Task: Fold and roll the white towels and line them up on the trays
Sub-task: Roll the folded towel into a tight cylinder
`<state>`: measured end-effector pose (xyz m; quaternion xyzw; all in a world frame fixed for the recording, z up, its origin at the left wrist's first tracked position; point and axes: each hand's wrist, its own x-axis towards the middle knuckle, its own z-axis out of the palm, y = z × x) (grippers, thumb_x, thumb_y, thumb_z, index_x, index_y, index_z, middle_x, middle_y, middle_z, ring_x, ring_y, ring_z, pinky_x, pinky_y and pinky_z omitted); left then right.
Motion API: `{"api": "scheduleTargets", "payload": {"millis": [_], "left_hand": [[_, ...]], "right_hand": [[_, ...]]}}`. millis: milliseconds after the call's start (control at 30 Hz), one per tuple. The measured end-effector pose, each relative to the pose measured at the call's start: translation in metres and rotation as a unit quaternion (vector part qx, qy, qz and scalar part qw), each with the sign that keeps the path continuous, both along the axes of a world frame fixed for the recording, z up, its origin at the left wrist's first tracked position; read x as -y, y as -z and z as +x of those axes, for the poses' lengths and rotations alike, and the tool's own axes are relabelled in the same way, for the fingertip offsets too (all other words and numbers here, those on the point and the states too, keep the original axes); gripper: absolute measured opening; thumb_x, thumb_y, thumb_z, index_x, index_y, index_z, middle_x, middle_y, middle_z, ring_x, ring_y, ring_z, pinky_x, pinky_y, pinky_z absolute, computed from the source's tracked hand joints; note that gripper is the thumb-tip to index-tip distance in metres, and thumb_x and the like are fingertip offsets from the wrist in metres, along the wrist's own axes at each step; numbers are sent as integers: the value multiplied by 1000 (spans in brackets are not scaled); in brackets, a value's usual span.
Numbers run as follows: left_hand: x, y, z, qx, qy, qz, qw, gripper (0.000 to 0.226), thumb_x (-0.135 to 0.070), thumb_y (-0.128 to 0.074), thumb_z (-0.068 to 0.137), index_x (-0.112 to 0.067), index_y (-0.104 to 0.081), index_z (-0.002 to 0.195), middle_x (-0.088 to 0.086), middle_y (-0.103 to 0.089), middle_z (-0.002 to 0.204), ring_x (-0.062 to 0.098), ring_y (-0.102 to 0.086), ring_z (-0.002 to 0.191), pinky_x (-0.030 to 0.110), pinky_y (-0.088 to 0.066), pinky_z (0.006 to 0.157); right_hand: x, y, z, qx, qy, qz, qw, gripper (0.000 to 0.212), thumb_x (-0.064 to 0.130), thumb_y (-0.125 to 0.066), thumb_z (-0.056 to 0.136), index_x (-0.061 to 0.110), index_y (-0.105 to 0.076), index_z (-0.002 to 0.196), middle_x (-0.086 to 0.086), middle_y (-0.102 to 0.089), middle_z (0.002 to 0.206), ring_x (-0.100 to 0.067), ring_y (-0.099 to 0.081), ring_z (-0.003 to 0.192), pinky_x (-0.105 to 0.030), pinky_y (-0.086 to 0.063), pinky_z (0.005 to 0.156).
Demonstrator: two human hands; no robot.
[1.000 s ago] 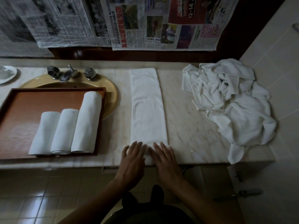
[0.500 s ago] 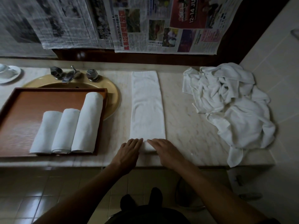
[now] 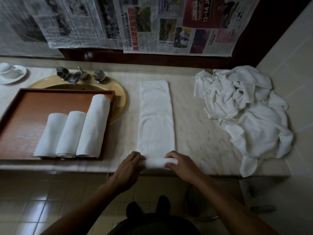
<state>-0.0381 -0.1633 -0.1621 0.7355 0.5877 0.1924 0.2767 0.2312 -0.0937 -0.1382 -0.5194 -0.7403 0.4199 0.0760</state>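
Folded towel (image 3: pixel 155 116): long white strip, centre of frame, lying flat on the marble counter (image 3: pixel 199 133); its near end is curled into a short roll at the counter's lower edge; left hand (image 3: pixel 129 168) and right hand (image 3: pixel 182 164) each curl their fingers around one end of that roll. Tray (image 3: pixel 22 116), left of frame, partly over the sink (image 3: pixel 120 95): three rolled towels (image 3: pixel 72 133) side by side, touching; loose towel pile (image 3: pixel 250 112), right of frame.

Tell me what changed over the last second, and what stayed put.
Both hands, left hand and right hand, went from lying flat on the folded towel to curling around its near end, which is now rolled up. The three rolled towels on the tray and the towel pile stayed put.
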Motion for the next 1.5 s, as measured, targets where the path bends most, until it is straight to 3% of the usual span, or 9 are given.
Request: {"api": "scheduleTargets", "payload": {"millis": [167,267,367,533,767,933,1200,1367,1500], "left_hand": [[-14,-11,2,-35,-55,-58,996,58,-55,-30,94,-22,-66,123,-6,-57,118,16,-49,103,36,-45,87],[-23,-25,6,-35,-55,-57,996,38,-38,-43,102,-18,-69,121,-7,-59,113,16,-47,105,31,-37,87],[-22,-24,10,-22,-88,-42,995,23,-27,-53,104,-19,-69,118,-12,-54,108,14,-47,105,31,-40,89],[5,-3,30,-104,-97,86,986,43,-33,-58,95,-18,-55,136,6,-54,139,25,-50,127,45,-47,103],[-8,14,43,-219,-19,50,974,66,-32,-47,101,-14,-26,161,10,-23,168,29,-17,157,52,-18,126],[-39,3,25,-157,22,10,987,72,-26,-67,92,-15,-35,156,6,-41,157,27,-37,147,47,-41,114],[-26,-4,-5,-94,27,-22,995,59,-42,-61,96,-23,-39,147,-2,-52,146,17,-52,127,37,-47,103],[4,-1,-10,-38,20,-54,998,48,-62,-51,96,-34,-40,133,-18,-58,113,4,-57,95,30,-45,85],[5,0,-11,19,-19,-66,997,56,-72,-49,91,-30,-53,128,-19,-56,114,3,-54,102,31,-47,87]], "right_hand": [[11,9,-11,46,21,165,985,28,30,-64,99,23,-70,126,3,-64,122,-18,-53,113,-33,-48,95],[31,14,-22,80,3,317,945,34,17,-72,91,21,-70,125,-4,-65,125,-26,-56,114,-40,-53,93],[51,26,-30,87,-12,360,929,45,15,-75,89,21,-66,132,-9,-61,136,-32,-53,124,-49,-49,101],[49,37,-29,96,-31,319,942,73,-3,-63,87,19,-43,154,-12,-41,158,-38,-32,148,-54,-32,119],[20,38,-32,142,-82,293,942,74,12,-68,90,18,-36,157,-11,-38,160,-37,-32,149,-52,-29,121],[0,31,-37,148,-103,283,942,76,11,-76,82,15,-44,150,-11,-52,145,-32,-49,131,-46,-45,110],[-1,-3,-18,125,-110,167,972,57,27,-66,98,13,-44,149,-11,-53,143,-30,-51,129,-38,-42,106],[11,-12,-7,122,-97,66,986,54,41,-70,93,25,-46,139,-3,-52,137,-23,-54,122,-34,-45,99],[3,-7,-2,69,-75,22,994,52,44,-72,90,24,-57,135,5,-53,135,-15,-50,127,-25,-40,102]]}}
